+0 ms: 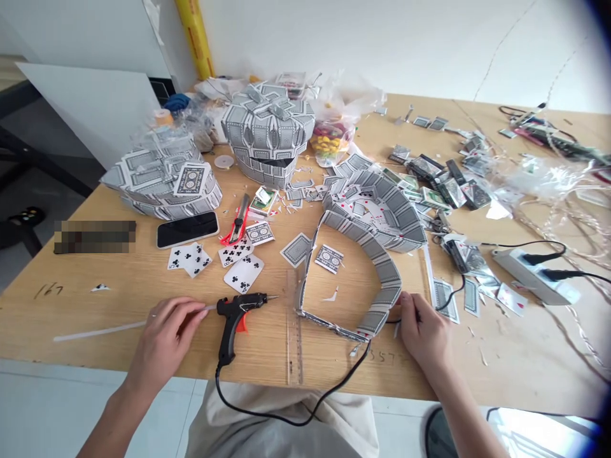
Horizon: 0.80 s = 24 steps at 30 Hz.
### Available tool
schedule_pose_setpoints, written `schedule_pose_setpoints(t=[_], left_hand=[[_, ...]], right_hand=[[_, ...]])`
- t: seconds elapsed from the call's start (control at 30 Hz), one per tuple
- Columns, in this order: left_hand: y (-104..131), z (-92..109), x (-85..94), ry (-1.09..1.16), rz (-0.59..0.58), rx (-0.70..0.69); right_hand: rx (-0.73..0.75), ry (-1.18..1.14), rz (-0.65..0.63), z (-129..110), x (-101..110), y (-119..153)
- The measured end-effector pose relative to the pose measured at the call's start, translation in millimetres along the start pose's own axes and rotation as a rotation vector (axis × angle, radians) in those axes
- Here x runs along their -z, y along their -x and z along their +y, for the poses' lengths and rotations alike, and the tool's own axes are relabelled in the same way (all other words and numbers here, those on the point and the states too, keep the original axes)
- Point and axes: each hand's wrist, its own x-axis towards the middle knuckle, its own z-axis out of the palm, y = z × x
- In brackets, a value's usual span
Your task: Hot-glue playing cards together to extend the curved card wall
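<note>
My left hand (167, 331) pinches a long white glue stick (105, 331) near its end, at the rear of the black glue gun (233, 318). The glue gun lies on its side, its red trigger and metal nozzle facing right. My right hand (424, 327) is closed at the right corner of a curved frame of folded playing cards (386, 267). The gun's black cord (334, 385) loops along the table edge and passes at this hand. What its fingers grip is hidden. A clear ruler (294, 331) lies between the gun and frame.
Behind stand a card-built basket (375, 207), a lidded card box (267, 127) and another card structure (162, 181). A phone (187, 230), red utility knife (237, 222) and loose cards (243, 272) lie left of centre. A power strip (534, 277) with plugged cords sits right.
</note>
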Motion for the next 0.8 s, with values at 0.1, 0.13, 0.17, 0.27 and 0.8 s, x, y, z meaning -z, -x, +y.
schedule_pose_setpoints(t=[0.1, 0.13, 0.17, 0.27, 0.8], left_hand=[[-5.5, -1.1, 1.8, 0.036, -0.014, 0.006], [-9.1, -0.7, 3.9, 0.053, -0.024, -0.003], [-13.8, 0.2, 6.8, 0.073, -0.034, -0.014], [-38.7, 5.7, 17.9, 0.108, -0.036, -0.056], [-227.3, 128.2, 76.4, 0.016, 0.274, -0.391]], right_hand=[[-0.030, 0.004, -0.009, 2.2, -0.9, 1.5], [-0.046, -0.002, -0.007, 3.4, -1.6, 2.1], [-0.066, -0.014, -0.004, 4.6, -2.5, 2.6], [-0.129, -0.070, -0.002, 6.1, -4.7, 2.9], [-0.160, -0.133, 0.131, -7.3, -3.0, -3.3]])
